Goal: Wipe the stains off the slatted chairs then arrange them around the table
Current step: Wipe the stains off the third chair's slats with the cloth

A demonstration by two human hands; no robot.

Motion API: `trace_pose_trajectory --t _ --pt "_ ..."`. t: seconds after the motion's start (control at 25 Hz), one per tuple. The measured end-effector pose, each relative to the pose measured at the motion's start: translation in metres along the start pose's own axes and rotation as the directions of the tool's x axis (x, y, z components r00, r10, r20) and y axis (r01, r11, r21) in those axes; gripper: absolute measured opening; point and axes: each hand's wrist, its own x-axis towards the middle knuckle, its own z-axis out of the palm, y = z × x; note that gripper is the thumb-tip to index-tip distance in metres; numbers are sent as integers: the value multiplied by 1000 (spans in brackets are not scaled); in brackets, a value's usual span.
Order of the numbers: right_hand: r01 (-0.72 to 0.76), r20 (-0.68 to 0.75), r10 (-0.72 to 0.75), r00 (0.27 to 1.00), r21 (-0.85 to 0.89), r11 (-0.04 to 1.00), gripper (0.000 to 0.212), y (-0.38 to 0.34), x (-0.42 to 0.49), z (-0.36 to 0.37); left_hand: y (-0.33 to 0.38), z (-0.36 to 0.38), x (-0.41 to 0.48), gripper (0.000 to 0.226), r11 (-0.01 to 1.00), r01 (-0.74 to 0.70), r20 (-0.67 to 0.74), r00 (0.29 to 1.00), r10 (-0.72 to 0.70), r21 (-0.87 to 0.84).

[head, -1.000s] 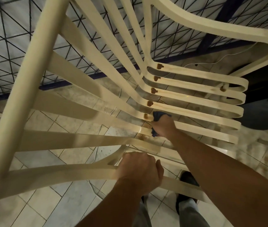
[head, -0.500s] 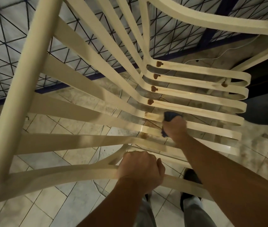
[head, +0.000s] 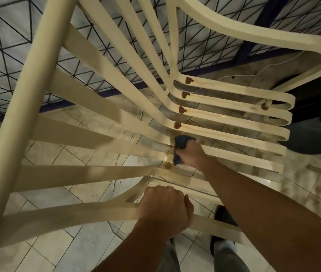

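A cream slatted chair (head: 104, 107) fills the head view, seen from above and behind its backrest. Brown stains (head: 183, 109) dot the bends where back slats meet seat slats; one more brown stain (head: 264, 107) sits near the seat's front. My right hand (head: 192, 154) is shut on a dark blue cloth (head: 181, 144) and presses it on a slat bend, just below the lowest of the stains in the row. Another stain (head: 168, 165) shows left of the cloth. My left hand (head: 163, 211) grips the near frame rail of the chair.
A dark round shape (head: 312, 122), possibly a table, lies on the floor at right beyond the seat. A wire-mesh fence (head: 18, 61) with a blue base rail runs along the back. White cables (head: 253, 73) trail over the stained tile floor. My feet (head: 223, 214) stand under the chair.
My right hand with the cloth slid right along the slat half a second ago, and is now back left at the bend. The stain at that bend is no longer visible. My left hand kept its grip.
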Motion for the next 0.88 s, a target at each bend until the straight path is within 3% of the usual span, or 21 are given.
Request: trace_pose_trajectory --t 0.16,0.36,0.56,0.68,0.8,0.88 --pt "76 3 -76 997 -65 995 5 -22 16 29 2 0 4 57 998 34 0 999 -34 -51" --pt "106 -33 -110 993 -116 988 28 -12 11 22 7 -4 1 54 996 81 -8 997 -81 23" --pt "160 -115 -154 981 50 986 2 47 -20 -28 6 -3 -2 54 996 82 -10 997 -82 29" --pt "207 -172 -182 968 143 968 16 85 -58 -72 4 -3 -2 54 997 73 -22 997 -72 14" --pt "178 -271 -163 949 34 983 9 111 -79 -93 4 -2 -2 54 998 61 -40 997 -60 7" --pt "139 -245 -151 958 -66 988 21 117 -75 -89 4 -3 -2 54 999 51 -46 998 -51 4"
